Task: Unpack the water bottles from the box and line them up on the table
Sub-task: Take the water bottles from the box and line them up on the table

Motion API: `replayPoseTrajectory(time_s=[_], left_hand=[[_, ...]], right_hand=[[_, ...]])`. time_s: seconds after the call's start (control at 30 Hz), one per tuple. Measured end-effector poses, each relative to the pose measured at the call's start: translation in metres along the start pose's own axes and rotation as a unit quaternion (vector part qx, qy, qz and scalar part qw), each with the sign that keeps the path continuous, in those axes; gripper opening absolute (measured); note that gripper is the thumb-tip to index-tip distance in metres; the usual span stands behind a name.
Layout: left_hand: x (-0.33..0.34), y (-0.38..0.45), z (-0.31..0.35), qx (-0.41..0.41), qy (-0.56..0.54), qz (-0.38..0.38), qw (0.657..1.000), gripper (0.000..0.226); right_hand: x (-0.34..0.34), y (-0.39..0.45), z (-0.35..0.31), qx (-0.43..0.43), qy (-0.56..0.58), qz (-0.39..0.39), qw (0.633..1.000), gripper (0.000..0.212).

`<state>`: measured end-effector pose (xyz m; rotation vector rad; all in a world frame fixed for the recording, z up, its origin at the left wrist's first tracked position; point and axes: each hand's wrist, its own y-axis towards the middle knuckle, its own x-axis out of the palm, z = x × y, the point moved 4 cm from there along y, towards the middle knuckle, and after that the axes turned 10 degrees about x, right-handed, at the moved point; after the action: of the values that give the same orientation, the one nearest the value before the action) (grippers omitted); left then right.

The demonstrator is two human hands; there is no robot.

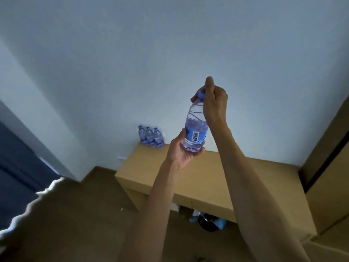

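A clear water bottle (196, 125) with a blue cap and a blue label is being held up in the air, well above the bench (207, 178) and in front of the pale wall (170, 44). It is standing nearly upright, leaning slightly to the right at the top. The left hand (184, 150) is cupping the bottle's base from below, fingers and thumb curling round the lower part. The right hand (213, 103) is gripping the cap end, fingers wrapping round the neck from the right with the thumb pointing upward.

Three more bottles (151, 137) are standing side by side, touching one another, at the far left corner of the bench, right against the wall. The rest of the bench top is showing bare light wood, running from those bottles to the right, where its far edge is meeting the wall and its right end is butting against a tall wooden cupboard (328, 148). The near edge is dropping to an opening underneath, where something dark and blue (207, 222) is sitting, too dim to make out. To the left of the bench the brown floor (75, 214) is lying open, bounded on the far left by a dark blue surface (17, 167).
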<state>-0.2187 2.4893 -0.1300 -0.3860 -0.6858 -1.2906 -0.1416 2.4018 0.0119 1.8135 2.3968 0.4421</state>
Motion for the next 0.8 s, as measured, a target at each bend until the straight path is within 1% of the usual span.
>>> replayPoseTrajectory(time_s=[0.1, 0.2, 0.3, 0.37, 0.4, 0.47, 0.5, 0.57, 0.63, 0.7, 0.73, 0.8], left_hand=[[-0.027, 0.021, 0.024, 0.030, -0.016, 0.033, 0.999, 0.076], [-0.058, 0.046, 0.045, 0.073, -0.076, 0.100, 0.989, 0.067], [-0.082, 0.068, 0.064, 0.072, -0.103, 0.152, 0.980, 0.061], [-0.096, 0.079, 0.075, 0.049, -0.081, 0.182, 0.979, 0.057], [-0.105, 0.083, 0.079, 0.027, -0.052, 0.173, 0.983, 0.061], [-0.123, 0.091, 0.086, -0.015, 0.035, 0.128, 0.991, 0.070], [-0.129, 0.095, 0.091, -0.023, 0.067, 0.121, 0.990, 0.068], [-0.146, 0.105, 0.098, -0.018, 0.068, 0.125, 0.990, 0.061], [-0.155, 0.115, 0.099, -0.001, 0.037, 0.120, 0.992, 0.062], [-0.161, 0.125, 0.097, 0.049, -0.057, 0.113, 0.991, 0.057], [-0.164, 0.129, 0.096, 0.080, -0.109, 0.121, 0.983, 0.054], [-0.171, 0.141, 0.095, 0.124, -0.169, 0.133, 0.969, 0.047]], right_hand=[[0.041, 0.024, 0.015, 0.012, -0.028, -0.025, 0.999, 0.059], [0.084, 0.054, 0.022, 0.018, -0.069, -0.041, 0.997, 0.052], [0.123, 0.079, 0.024, 0.042, -0.052, -0.047, 0.997, 0.045], [0.146, 0.093, 0.025, 0.044, -0.031, -0.073, 0.996, 0.038], [0.154, 0.097, 0.025, 0.038, -0.024, -0.100, 0.994, 0.036], [0.172, 0.103, 0.028, 0.012, -0.021, -0.177, 0.984, 0.035], [0.179, 0.105, 0.030, -0.002, -0.022, -0.213, 0.977, 0.038], [0.189, 0.109, 0.037, -0.015, -0.017, -0.250, 0.968, 0.043], [0.198, 0.117, 0.041, -0.017, -0.010, -0.231, 0.973, 0.042], [0.208, 0.128, 0.045, -0.008, -0.031, -0.179, 0.983, 0.037], [0.213, 0.132, 0.049, 0.002, -0.057, -0.158, 0.986, 0.036], [0.227, 0.137, 0.060, 0.024, -0.111, -0.143, 0.983, 0.042]])
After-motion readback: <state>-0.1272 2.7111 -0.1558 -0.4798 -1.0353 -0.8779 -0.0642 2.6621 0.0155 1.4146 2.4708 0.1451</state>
